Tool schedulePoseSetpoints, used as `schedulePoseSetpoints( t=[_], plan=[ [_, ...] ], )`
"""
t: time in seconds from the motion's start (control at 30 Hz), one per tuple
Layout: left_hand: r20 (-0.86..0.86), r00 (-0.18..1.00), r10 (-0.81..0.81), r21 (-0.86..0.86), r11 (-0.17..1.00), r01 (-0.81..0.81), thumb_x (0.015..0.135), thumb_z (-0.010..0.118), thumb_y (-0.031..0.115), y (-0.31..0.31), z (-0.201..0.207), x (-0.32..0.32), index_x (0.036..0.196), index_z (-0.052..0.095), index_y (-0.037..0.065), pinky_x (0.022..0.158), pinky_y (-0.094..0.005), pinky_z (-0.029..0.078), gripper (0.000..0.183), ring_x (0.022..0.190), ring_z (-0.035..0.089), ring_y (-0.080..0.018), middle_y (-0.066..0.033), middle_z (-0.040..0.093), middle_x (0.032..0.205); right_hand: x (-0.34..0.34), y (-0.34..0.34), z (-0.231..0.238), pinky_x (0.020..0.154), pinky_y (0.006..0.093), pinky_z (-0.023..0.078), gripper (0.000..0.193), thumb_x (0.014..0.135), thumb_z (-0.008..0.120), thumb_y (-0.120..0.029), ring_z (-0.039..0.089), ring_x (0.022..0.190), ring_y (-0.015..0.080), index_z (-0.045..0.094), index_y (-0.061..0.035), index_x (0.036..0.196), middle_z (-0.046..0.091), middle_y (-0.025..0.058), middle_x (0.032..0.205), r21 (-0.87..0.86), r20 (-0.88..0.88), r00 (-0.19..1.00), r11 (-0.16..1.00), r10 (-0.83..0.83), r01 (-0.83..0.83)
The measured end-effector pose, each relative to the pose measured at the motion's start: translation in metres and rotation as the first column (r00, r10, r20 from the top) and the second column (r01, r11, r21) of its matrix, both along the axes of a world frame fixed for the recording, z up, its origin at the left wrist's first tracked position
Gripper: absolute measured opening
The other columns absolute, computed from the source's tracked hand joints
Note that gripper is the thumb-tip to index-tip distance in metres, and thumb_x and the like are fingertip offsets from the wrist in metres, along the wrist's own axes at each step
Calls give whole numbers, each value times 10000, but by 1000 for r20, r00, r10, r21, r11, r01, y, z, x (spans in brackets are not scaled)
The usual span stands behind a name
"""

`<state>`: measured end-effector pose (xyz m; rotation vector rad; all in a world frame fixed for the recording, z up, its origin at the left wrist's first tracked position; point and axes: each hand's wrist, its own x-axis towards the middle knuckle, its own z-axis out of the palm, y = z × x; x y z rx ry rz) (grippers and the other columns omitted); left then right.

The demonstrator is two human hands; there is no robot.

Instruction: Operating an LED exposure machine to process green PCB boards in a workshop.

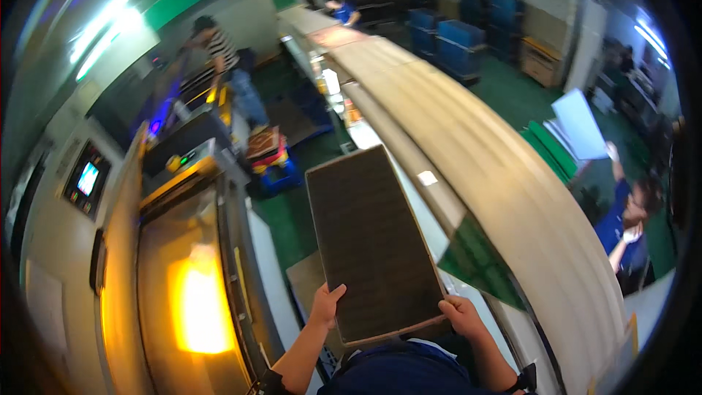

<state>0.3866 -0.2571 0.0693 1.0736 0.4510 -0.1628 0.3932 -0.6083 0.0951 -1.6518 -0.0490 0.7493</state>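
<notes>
A large, flat, dark rectangular panel (373, 241) with a thin light edge is held in front of my body, its far end tilted away. My left hand (326, 306) grips its left edge near the close corner, the thumb lying on top. On the opposite edge, my right hand (462, 314) is closed the same way, its thumb over the rim. The fingers beneath the panel are hidden. To my left, a machine bay (164, 285) glows bright yellow inside. A green translucent sheet (482, 260) lies to the right of the panel, across the conveyor's near side.
A long pale conveyor (468, 139) curves along my right. A control screen (86, 177) is on the left machine. One person in stripes (221, 51) stands at far left, another (342, 12) at the back; a third (625, 223) at right holds a white sheet (580, 124). Blue stacks (459, 47) stand behind.
</notes>
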Motion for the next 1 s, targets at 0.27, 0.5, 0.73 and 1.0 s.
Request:
schedulePoseSetpoints(
  t=[0.27,0.5,0.73,1.0],
  plan=[
    [85,687,722,260,649,-715,927,603,133,85,-28,-130,1235,596,-30,885,-346,501,349,1032,643,-214,-114,666,1170,40,119,-51,816,296,509,303,962,542,-158,655,889,174,608,42,1180,694,113,966,160,78,985,973,155,-165],
    [211,240,947,592,72,-803,866,631,163,166,-59,-299,1175,631,-31,909,-379,485,364,1041,649,-246,-145,691,1128,55,215,-74,771,286,514,280,980,553,-187,664,856,149,618,10,1169,711,102,969,40,89,750,750,655,-660],
    [102,-134,986,589,-168,-790,872,655,148,229,-69,-387,1211,598,-60,900,-372,473,402,1010,637,-252,-152,679,1116,69,352,-54,887,319,501,336,953,578,-190,660,953,198,611,54,1181,695,126,1029,-69,137,613,625,778,-777],
    [102,-218,971,905,-181,-385,887,678,269,298,-129,-479,1430,416,6,1090,-518,342,658,1328,424,-367,-209,395,1485,8,523,8,922,342,488,346,947,610,-204,638,1054,209,616,2,1226,682,107,1099,-202,140,325,348,935,-915]
  ],
)
